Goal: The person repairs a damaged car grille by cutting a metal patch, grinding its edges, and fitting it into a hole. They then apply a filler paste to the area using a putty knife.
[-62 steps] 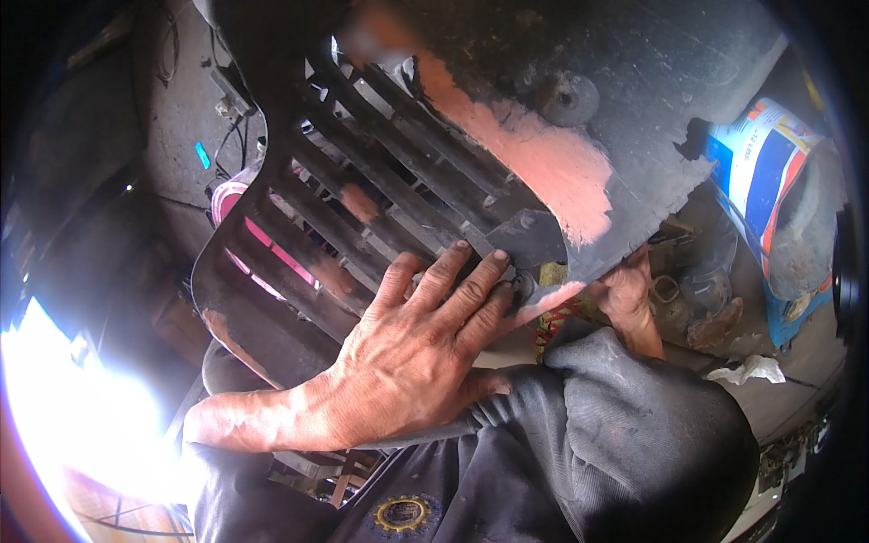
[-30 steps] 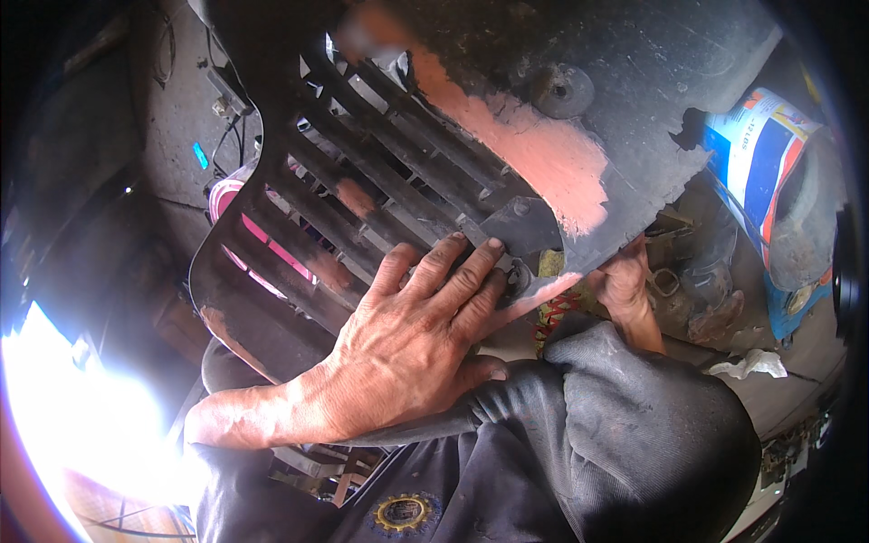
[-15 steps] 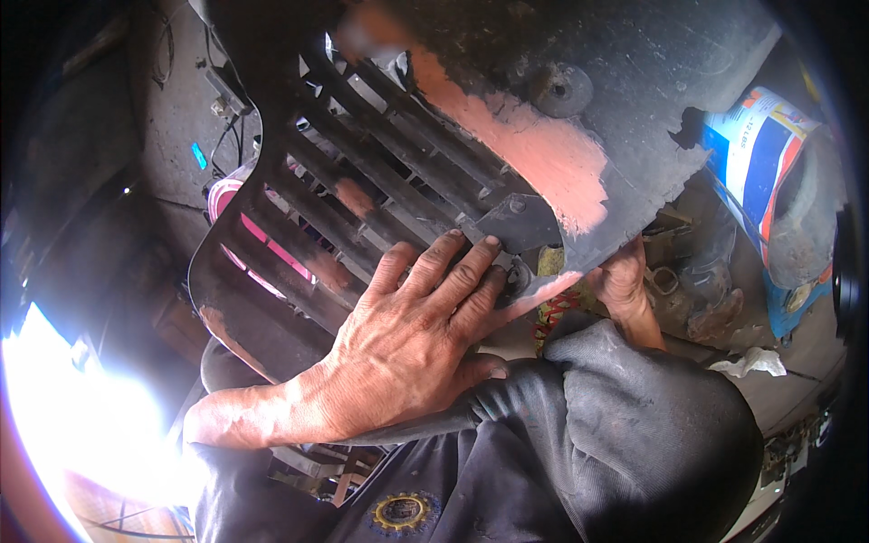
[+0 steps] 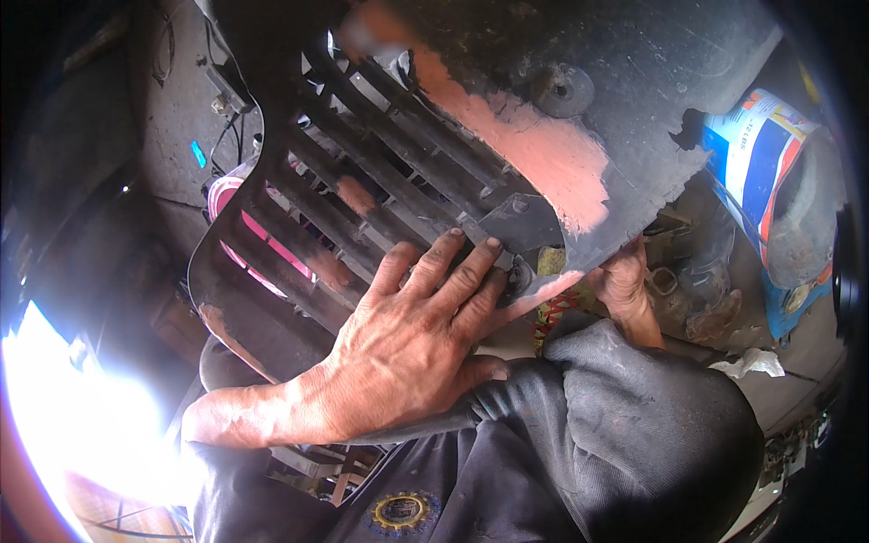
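A dark grey plastic car bumper (image 4: 434,176) with a slotted grille lies tilted across my lap. Salmon-pink body filler (image 4: 557,163) is spread over it in a broad patch beside the slots, with smaller smears on the bars and the near edge. My left hand (image 4: 412,321) rests palm down on the bumper's near part, fingers stretched over the lower bars and thumb apart near my trousers. At the near right edge my right hand (image 4: 623,285) is curled against the bumper from below; most of its fingers are hidden behind the panel.
A blue and white tub (image 4: 751,163) lies tipped on its side at the right, near a crumpled white rag (image 4: 753,363). Through the slots a pink round container (image 4: 224,195) shows. Cables (image 4: 226,140) run along the floor at the upper left. Glare fills the lower left.
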Tool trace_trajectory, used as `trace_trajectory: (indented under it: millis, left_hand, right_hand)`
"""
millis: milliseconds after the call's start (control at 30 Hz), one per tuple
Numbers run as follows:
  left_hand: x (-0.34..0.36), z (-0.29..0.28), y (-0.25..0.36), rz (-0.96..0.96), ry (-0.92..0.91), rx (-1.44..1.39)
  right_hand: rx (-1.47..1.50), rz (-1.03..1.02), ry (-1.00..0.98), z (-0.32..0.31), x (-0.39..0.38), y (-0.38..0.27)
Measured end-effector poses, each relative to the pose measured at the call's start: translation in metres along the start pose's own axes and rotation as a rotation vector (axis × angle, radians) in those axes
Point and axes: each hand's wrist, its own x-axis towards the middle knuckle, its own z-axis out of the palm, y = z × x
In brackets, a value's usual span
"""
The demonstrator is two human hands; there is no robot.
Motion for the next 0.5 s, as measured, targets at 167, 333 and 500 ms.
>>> trace_trajectory:
  millis: [167, 333, 500]
  left_hand:
    - [-0.0008, -0.002, 0.0016, -0.011, -0.014, -0.035]
    - [-0.0013, -0.0028, 0.0019, -0.011, -0.023, -0.038]
    - [-0.0017, -0.0013, 0.0017, -0.009, -0.015, -0.036]
  right_hand:
    - [0.015, -0.019, -0.002, 0.0016, 0.0014, -0.0018]
    - [-0.096, -0.029, -0.001, 0.0041, -0.0031, -0.0062]
    - [-0.078, -0.013, 0.001, 0.0076, -0.0027, -0.006]
